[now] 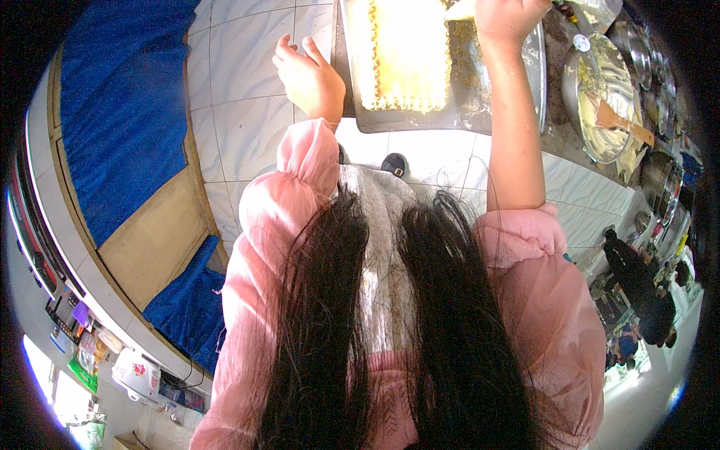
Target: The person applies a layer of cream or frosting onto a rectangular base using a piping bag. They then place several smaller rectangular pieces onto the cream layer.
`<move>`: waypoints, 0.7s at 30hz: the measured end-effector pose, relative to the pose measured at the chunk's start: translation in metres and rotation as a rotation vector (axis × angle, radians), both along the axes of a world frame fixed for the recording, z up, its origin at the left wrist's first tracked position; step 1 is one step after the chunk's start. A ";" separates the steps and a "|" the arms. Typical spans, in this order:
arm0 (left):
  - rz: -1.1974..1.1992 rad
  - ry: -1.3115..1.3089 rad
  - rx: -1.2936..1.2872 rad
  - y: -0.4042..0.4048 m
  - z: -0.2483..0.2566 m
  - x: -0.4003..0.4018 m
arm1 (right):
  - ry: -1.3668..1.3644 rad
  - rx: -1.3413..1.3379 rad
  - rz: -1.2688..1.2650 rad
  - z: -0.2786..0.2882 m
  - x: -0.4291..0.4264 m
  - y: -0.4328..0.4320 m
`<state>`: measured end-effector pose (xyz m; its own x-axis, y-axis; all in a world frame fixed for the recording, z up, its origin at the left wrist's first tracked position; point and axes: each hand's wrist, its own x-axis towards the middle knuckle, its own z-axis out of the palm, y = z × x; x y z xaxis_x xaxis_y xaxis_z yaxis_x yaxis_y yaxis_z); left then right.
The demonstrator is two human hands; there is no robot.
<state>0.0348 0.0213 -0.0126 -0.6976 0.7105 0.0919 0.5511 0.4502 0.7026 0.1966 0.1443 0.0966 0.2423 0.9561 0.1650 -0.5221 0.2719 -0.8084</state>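
Observation:
A rectangular cake [410, 56] with a piped cream border along its edges lies on a metal tray [388, 122] at the top. Bright light washes out the cake's top surface. My right hand [512, 22] is closed over the tray, to the right of the cake, around what looks like a piping bag [461, 10] with pale cream. The picture's upper edge cuts off part of this hand. Left of the tray, my left hand [312, 76] is held with fingers loosely bent and apart, holding nothing.
A metal bowl [571, 93] smeared with cream holds a wooden spatula [624, 121] on the right. More metal bowls [633, 50] stand beyond it. A blue cloth [124, 112] hangs over the cupboards at left. Another person [638, 281] in dark clothes is farther off at right.

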 end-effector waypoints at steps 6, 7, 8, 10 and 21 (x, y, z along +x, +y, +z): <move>-0.013 -0.003 0.003 0.001 0.001 0.002 | -0.396 0.161 -0.180 -0.007 -0.002 0.003; -0.006 -0.002 -0.004 0.001 0.001 0.001 | -0.383 0.083 -0.207 -0.003 -0.006 0.000; -0.002 -0.002 -0.009 0.001 0.001 0.001 | -0.382 0.084 -0.206 -0.002 -0.004 0.001; 0.001 -0.004 -0.012 0.001 0.002 0.001 | -0.333 0.163 -0.161 -0.001 0.003 0.002; 0.025 0.008 -0.036 0.000 0.002 0.001 | -0.131 -0.085 -0.072 0.005 -0.003 0.014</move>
